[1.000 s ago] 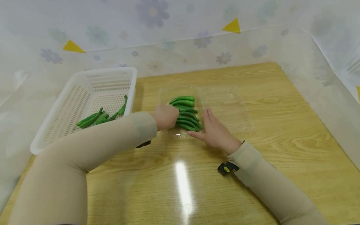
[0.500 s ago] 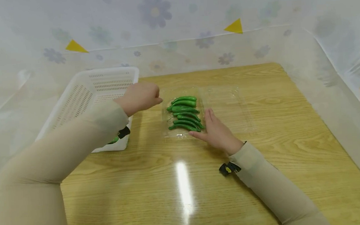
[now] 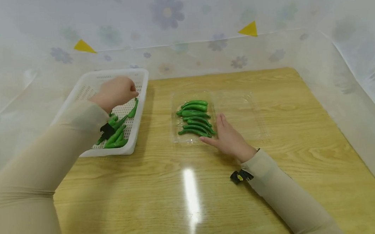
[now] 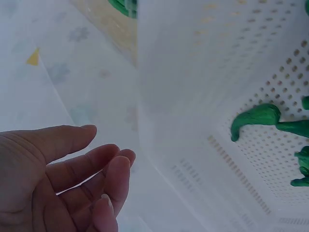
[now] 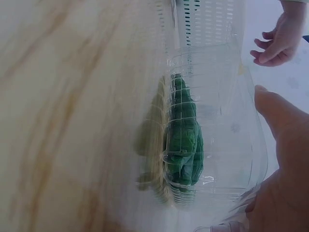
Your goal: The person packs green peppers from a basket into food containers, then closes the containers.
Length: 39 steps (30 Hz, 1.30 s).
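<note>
Peppers [image 3: 195, 117], green, lie in a row in L half of open clear clamshell [image 3: 239, 114] on wood tbl [image 3: 147, 193]; more peppers [image 3: 114, 136] in white basket [image 3: 143, 101] to L. L hand [image 3: 116, 90] over basket, fingers loosely curled, thumb off fingertips; R hand [image 3: 230, 137] well apart from it, fingers straight at clamshell hinge, thumb spread.

Container [image 3: 191, 95]: sitting on the counter [image 3: 153, 189]
Basket [image 3: 142, 112]: standing left of the container
Lid [image 3: 241, 114]: lying right of the container
Peppers [image 3: 195, 113]: lying in container and basket
</note>
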### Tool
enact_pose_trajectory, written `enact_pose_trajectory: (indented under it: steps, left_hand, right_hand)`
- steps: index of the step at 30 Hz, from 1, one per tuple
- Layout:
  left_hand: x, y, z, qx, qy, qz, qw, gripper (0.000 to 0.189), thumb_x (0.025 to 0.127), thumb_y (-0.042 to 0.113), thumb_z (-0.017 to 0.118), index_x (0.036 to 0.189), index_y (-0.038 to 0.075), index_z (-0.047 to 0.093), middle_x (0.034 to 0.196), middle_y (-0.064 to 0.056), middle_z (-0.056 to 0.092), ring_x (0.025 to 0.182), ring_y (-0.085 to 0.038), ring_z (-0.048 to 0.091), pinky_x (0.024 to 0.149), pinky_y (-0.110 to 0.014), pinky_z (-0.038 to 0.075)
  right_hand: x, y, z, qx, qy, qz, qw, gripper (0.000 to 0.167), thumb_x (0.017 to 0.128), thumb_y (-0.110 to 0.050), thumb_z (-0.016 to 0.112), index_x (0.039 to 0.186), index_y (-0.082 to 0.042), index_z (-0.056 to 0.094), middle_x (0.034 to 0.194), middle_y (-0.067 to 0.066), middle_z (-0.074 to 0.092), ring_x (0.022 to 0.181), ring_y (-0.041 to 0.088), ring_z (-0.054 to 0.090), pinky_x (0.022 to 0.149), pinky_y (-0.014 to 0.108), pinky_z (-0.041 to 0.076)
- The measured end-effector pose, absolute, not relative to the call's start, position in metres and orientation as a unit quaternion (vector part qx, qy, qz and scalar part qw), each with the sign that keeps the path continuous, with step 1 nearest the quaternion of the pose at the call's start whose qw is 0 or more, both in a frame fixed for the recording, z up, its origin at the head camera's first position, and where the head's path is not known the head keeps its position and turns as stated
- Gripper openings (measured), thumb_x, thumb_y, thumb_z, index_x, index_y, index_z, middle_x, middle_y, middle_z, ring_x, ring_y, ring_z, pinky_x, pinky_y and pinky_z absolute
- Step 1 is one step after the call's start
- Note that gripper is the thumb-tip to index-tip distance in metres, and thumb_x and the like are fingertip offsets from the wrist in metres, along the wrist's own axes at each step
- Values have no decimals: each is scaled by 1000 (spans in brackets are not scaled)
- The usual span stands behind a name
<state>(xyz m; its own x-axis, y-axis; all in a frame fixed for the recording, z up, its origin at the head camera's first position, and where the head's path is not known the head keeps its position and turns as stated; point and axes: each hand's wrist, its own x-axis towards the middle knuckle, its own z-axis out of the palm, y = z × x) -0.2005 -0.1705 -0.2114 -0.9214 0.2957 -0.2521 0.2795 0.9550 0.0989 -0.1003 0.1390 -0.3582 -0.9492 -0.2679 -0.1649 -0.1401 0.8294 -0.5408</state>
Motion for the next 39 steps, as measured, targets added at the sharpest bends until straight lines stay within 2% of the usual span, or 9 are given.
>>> enact_pose_trajectory:
  steps: [4, 7, 11, 14, 22, 26, 35, 39]
  left_hand:
    - [-214, -190, -225, 120, 980, 24, 156, 24, 96, 19, 50, 95, 0, 65, 73, -7, 56, 60, -19, 44, 63, -37, 38]
    - [-223, -200, -240, 110, 978, 21, 175, 27, 95, 19, 51, 74, 5, 59, 58, -2, 43, 51, -15, 32, 58, -36, 36]
    - [-232, -205, -259, 104, 975, 9, 196, 36, 94, 19, 52, 60, 13, 44, 54, 2, 31, 49, -13, 26, 58, -35, 35]
    - [-237, -205, -271, 105, 974, -7, 202, 34, 93, 18, 53, 60, 13, 46, 55, 1, 36, 51, -14, 33, 59, -37, 37]
    - [-253, -206, -304, 114, 967, -3, 227, 37, 89, 12, 54, 55, 15, 41, 48, 3, 30, 44, -11, 27, 53, -33, 36]
    - [-258, -206, -316, 113, 968, 2, 222, 39, 88, 9, 52, 51, 16, 40, 45, 3, 29, 42, -11, 25, 48, -31, 35]
    - [-263, -208, -329, 105, 971, 8, 216, 41, 90, 10, 52, 51, 16, 39, 45, 3, 27, 41, -10, 21, 42, -26, 28]
    - [-261, -213, -327, 106, 972, 22, 210, 39, 88, 11, 55, 53, 15, 39, 46, 3, 30, 42, -11, 26, 44, -28, 31]
  right_hand:
    - [-100, 141, -360, -106, 949, -274, 116, 107, 86, -61, 52, 144, 5, -9, 151, 24, -10, 139, 34, -1, 110, 46, 10]
    - [-99, 142, -361, -104, 949, -275, 116, 107, 86, -61, 52, 144, 5, -9, 151, 24, -10, 139, 34, -1, 110, 46, 10]
    - [-98, 144, -362, -102, 949, -275, 116, 108, 85, -61, 52, 144, 5, -8, 151, 24, -9, 139, 34, -1, 110, 46, 9]
    - [-97, 145, -362, -101, 949, -276, 114, 107, 85, -61, 52, 145, 5, -8, 151, 25, -9, 139, 36, 1, 110, 47, 11]
    - [-94, 145, -361, -102, 948, -278, 116, 107, 86, -61, 52, 145, 4, -9, 151, 24, -8, 138, 36, 2, 109, 49, 14]
    - [-94, 144, -359, -104, 948, -279, 115, 106, 86, -61, 51, 145, 4, -8, 151, 24, -8, 139, 36, 3, 109, 49, 14]
    - [-94, 145, -358, -107, 949, -273, 113, 107, 85, -65, 49, 145, 5, -6, 151, 25, -8, 138, 37, 4, 109, 49, 15]
    - [-94, 144, -358, -108, 950, -271, 113, 107, 85, -64, 49, 145, 6, -6, 151, 25, -8, 138, 37, 4, 109, 48, 15]
